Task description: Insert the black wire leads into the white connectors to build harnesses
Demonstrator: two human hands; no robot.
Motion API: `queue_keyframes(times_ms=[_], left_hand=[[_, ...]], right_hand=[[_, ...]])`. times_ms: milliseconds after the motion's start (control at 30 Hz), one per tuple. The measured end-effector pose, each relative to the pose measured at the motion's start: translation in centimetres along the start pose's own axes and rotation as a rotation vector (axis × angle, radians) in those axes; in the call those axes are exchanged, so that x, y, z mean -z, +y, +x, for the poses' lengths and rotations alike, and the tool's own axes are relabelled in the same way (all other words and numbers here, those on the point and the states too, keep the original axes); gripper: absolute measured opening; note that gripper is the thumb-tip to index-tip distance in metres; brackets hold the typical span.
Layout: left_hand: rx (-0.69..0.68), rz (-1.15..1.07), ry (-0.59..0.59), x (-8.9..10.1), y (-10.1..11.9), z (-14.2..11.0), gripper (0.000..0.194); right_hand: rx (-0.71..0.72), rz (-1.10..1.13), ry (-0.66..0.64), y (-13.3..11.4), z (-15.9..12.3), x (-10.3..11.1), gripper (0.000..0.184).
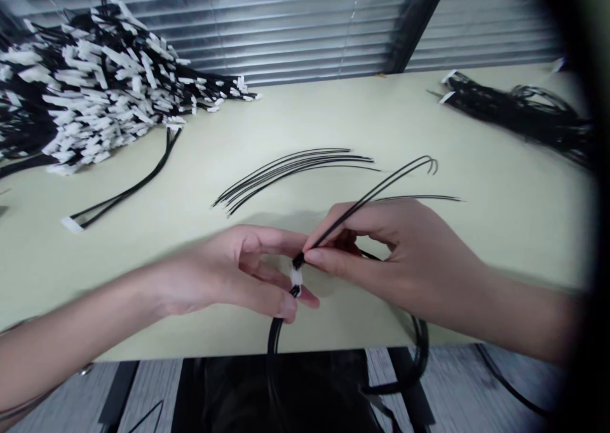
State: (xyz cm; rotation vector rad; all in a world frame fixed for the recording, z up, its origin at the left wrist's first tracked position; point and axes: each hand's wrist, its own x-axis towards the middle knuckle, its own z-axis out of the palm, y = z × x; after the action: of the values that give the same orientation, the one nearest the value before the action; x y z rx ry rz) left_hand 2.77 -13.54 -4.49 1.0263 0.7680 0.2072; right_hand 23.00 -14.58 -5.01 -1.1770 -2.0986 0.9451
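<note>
Between my hands is a white connector (296,279) with a black wire bundle (273,357) looping down past the table's front edge. My left hand (238,271) grips the bundle just below the connector, between thumb and fingers. Pinched in my right hand (381,249) are thin black wires (376,188), whose near ends meet the connector's upper side. Their far ends curve up and to the right, with bent tips. Whether these ends sit inside the connector cannot be made out. Past my hands lie several loose black wires (295,165) side by side.
A large pile of black cables with white connectors (100,84) covers the back left. One finished-looking cable (128,192) lies in front of it. At the back right is a black cable bundle (515,112). Window blinds (295,26) stand behind the table (190,331).
</note>
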Motion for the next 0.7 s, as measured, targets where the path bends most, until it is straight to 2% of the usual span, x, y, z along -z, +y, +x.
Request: queue_keyframes(times_ms=[700], left_hand=[[0.005, -0.006, 0.029, 0.13, -0.22, 0.15, 0.058]], right_hand=[[0.059, -0.076, 0.0, 0.5, -0.22, -0.61, 0.009]])
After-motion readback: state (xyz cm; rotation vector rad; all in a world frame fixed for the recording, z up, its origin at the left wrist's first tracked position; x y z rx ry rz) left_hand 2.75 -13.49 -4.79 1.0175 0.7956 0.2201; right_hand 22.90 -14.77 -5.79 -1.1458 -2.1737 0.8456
